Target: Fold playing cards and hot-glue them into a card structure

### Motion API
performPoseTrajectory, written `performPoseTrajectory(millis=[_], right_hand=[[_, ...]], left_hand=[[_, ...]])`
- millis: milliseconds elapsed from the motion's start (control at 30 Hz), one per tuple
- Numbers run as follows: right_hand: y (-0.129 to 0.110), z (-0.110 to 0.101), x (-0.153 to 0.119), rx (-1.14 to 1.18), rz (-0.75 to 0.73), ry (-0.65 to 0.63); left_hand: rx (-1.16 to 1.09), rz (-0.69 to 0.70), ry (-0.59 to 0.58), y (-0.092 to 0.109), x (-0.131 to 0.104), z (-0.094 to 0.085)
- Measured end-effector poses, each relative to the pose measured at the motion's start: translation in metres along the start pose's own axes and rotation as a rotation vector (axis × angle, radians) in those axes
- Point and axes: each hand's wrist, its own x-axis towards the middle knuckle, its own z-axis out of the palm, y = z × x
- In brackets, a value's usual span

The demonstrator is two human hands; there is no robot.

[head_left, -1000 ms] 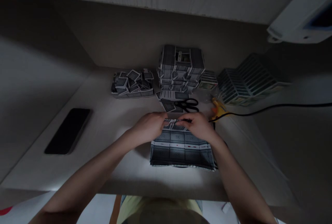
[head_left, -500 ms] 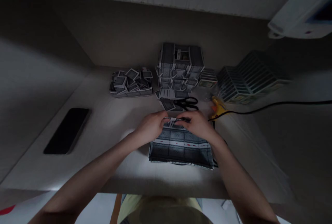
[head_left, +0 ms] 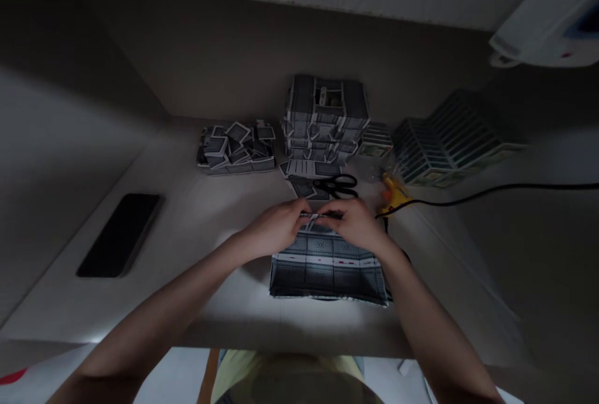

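Note:
An open-topped box made of patterned playing cards [head_left: 327,274] sits in front of me near the table's front edge. At its far side, my left hand [head_left: 276,229] and my right hand [head_left: 354,221] face each other, fingertips close together. Both pinch small folded playing cards [head_left: 313,221] with grey-and-white patterns. Whether these cards are joined to the box's far edge, I cannot tell. Just beyond my fingers, black-handled scissors [head_left: 336,186] rest on loose flat cards [head_left: 302,187].
Behind stand a taller card structure [head_left: 325,120], a tray of folded cards [head_left: 236,149] and striped card stacks [head_left: 440,148]. A yellow glue gun [head_left: 393,195] lies at right, near a black cable [head_left: 496,187]. A dark phone [head_left: 120,235] lies at left. A shelf edge [head_left: 281,1] overhangs.
My left hand has shifted slightly right, bringing its fingertips nearer to my right hand's. The small card piece between them has turned a little. The box has barely moved.

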Motion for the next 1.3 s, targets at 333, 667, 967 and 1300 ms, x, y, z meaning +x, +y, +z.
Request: performPoseTrajectory(millis=[333, 667, 967, 1300], right_hand=[[-0.018, 0.003, 0.006, -0.078, -0.115, -0.06], [-0.032, 0.012, 0.02, -0.28, -0.111, -0.046], [-0.024, 0.017, 0.021, -0.139, -0.003, 0.064], [-0.028, 0.018, 0.019, -0.275, 0.003, 0.058]], left_hand=[[0.05, -0.107, 0.116, -0.006, -0.009, -0.014], [-0.326, -0.101, 0.159, -0.027, -0.009, 0.008], [-0.597, -0.076, 0.241, -0.04, -0.011, 0.028], [-0.555, 0.063, 0.371, -0.052, -0.011, 0.041]])
